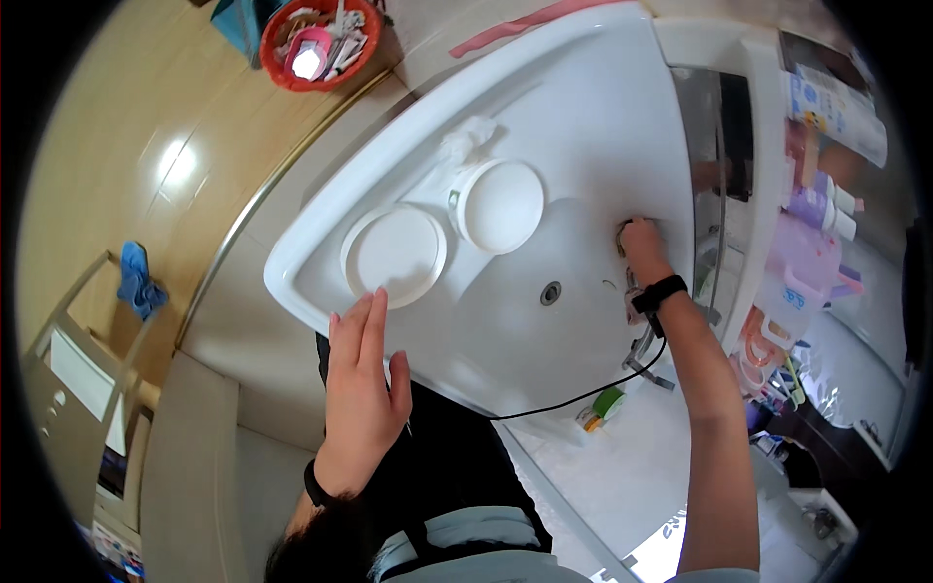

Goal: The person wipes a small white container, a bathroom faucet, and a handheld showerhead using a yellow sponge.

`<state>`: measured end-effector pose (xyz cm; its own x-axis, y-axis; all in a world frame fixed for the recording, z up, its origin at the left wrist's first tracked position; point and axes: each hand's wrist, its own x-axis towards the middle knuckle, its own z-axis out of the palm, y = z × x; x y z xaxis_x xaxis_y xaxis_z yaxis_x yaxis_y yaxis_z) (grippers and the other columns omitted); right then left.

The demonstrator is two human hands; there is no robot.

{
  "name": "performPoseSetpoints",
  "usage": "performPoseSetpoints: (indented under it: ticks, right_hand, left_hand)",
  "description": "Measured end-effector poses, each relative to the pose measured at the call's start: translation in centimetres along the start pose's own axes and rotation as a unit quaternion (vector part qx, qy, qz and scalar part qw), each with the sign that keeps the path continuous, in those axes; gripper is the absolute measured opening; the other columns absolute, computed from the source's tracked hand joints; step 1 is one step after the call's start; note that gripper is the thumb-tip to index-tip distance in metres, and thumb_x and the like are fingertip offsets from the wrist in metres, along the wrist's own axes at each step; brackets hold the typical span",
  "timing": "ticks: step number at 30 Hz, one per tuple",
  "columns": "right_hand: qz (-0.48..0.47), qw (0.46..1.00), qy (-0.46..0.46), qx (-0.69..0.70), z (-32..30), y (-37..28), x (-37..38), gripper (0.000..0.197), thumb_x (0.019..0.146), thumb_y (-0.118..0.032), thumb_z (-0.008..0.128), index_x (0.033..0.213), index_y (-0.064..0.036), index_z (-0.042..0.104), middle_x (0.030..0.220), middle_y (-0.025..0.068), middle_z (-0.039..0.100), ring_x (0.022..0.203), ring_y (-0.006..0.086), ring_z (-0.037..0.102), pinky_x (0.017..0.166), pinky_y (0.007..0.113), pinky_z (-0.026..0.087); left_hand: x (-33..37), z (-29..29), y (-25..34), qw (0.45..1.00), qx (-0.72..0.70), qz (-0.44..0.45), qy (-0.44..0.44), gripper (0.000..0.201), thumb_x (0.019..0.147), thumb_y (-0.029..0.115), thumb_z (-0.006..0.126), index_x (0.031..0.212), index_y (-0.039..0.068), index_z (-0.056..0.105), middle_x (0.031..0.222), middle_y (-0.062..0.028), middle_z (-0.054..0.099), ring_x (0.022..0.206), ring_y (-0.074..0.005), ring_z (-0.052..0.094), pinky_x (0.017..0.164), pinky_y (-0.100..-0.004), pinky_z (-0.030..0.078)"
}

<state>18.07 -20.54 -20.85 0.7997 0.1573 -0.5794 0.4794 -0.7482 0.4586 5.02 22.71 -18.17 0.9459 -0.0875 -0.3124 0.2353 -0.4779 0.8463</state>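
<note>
Over the near left rim of a white washbasin [544, 126], my left hand [367, 384] is open, its fingers straight and lying together. Its fingertips overlap the edge of a shallow round white lid or dish [394, 257]; I cannot tell whether they touch it. Beside that stands a round white tub [502, 206], with a crumpled whitish wad [468, 139] behind it. My right hand [643, 248] reaches to the basin's right side, its fingers curled around a small dark thing with a yellowish edge, mostly hidden. Below that wrist is a metal tap [641, 350].
The drain [551, 292] sits mid-basin. A black cable [573, 400] crosses the near rim from my right wrist. Near the tap stands a green-lidded jar [608, 402]. Bottles and a pink jug [805, 257] line the right. A red waste basket [321, 44] is on the floor.
</note>
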Motion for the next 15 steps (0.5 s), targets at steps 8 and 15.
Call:
performPoseSetpoints:
  ticks: [8,15]
  right_hand:
    - [0.002,0.999,0.029,0.026,-0.4,0.8,0.8,0.013,0.076,-0.001,0.054,0.066,-0.0002,0.062,0.076,0.0176,0.060,0.081,0.0344,0.059,0.070,0.043,0.050]
    - [0.006,1.000,0.000,0.009,1.8,1.5,1.4,0.015,0.078,-0.002,0.051,0.068,-0.0018,0.063,0.074,0.0187,0.061,0.074,0.0359,0.061,0.067,0.043,0.051]
  left_hand:
    - [-1.0,0.5,-0.8,0.999,-0.025,-0.021,0.014,0.060,0.073,-0.005,0.056,0.131,0.001,0.042,0.120,-0.0161,0.049,0.114,-0.0331,0.048,0.103,-0.0507,0.032]
    - [-1.9,-0.2,-0.5,0.998,-0.038,-0.034,0.019,0.057,0.073,-0.005,0.056,0.129,0.001,0.045,0.119,-0.0144,0.050,0.114,-0.0323,0.048,0.103,-0.0510,0.032]
